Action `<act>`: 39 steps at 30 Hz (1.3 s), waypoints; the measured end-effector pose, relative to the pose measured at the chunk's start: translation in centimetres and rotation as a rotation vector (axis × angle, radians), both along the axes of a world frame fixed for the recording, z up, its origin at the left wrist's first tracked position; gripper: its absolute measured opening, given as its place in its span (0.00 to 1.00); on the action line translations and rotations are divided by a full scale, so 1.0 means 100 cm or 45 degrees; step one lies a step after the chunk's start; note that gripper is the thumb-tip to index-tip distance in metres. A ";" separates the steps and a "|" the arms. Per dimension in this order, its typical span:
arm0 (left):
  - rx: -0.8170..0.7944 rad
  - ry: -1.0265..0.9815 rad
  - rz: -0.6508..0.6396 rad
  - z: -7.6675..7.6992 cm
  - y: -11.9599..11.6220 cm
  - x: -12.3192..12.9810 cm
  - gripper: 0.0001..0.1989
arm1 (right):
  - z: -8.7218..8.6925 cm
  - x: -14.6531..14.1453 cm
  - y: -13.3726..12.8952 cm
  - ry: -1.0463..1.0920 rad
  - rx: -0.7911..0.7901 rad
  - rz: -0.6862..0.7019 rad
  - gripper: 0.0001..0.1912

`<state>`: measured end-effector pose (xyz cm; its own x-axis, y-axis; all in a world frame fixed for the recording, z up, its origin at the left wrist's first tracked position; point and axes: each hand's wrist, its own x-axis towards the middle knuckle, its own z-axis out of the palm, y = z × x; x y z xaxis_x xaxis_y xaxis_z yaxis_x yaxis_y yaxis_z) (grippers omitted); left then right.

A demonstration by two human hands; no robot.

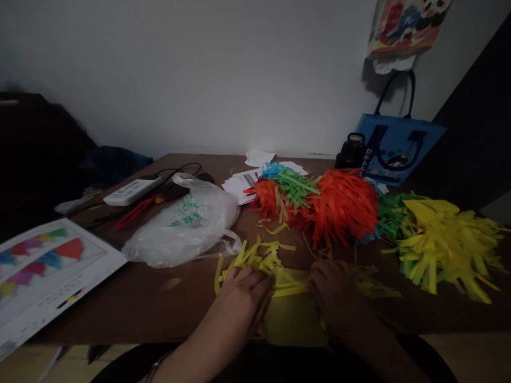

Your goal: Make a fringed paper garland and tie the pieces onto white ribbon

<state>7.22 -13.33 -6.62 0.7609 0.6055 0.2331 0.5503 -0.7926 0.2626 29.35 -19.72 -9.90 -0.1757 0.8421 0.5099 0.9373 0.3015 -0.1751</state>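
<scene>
A sheet of yellow tissue paper with strips cut at both ends lies at the table's front edge, part of it hanging toward me. My left hand has its fingers curled on the paper's left side, where yellow strips fan out beyond the fingertips. Gripping the right side, my right hand is darker and slightly blurred, with more yellow strips past it. A fold or band of the paper runs between the two hands. My thumbs are mostly hidden.
Red tassels, green strips and a yellow tassel bunch lie to the right. A white plastic bag, a power strip and a printed box are left. A black bottle and blue bag stand behind.
</scene>
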 end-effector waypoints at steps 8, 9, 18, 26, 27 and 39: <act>-0.146 0.198 0.160 0.008 0.007 0.011 0.09 | 0.004 -0.004 0.012 -0.225 -0.140 -0.298 0.08; -0.153 0.204 0.159 0.009 0.007 0.012 0.08 | 0.006 -0.003 0.012 -0.215 -0.170 -0.312 0.08; -0.117 0.178 0.131 0.009 0.007 0.015 0.07 | 0.017 -0.014 0.007 0.040 0.147 0.312 0.09; 0.158 -0.061 -0.150 -0.003 0.011 0.007 0.04 | 0.007 -0.020 0.012 -0.070 0.152 0.248 0.14; 0.197 -0.090 -0.171 -0.004 0.011 0.007 0.04 | 0.007 -0.020 0.012 -0.040 0.161 0.245 0.14; 0.278 -0.177 -0.251 -0.016 0.016 0.008 0.16 | 0.009 -0.018 0.009 -0.177 0.139 0.284 0.13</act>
<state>8.02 -11.74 -8.19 0.8103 0.3740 0.4512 0.3515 -0.9262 0.1365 27.57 -18.86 -8.97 -0.4248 0.7165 0.5534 0.8585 0.5127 -0.0049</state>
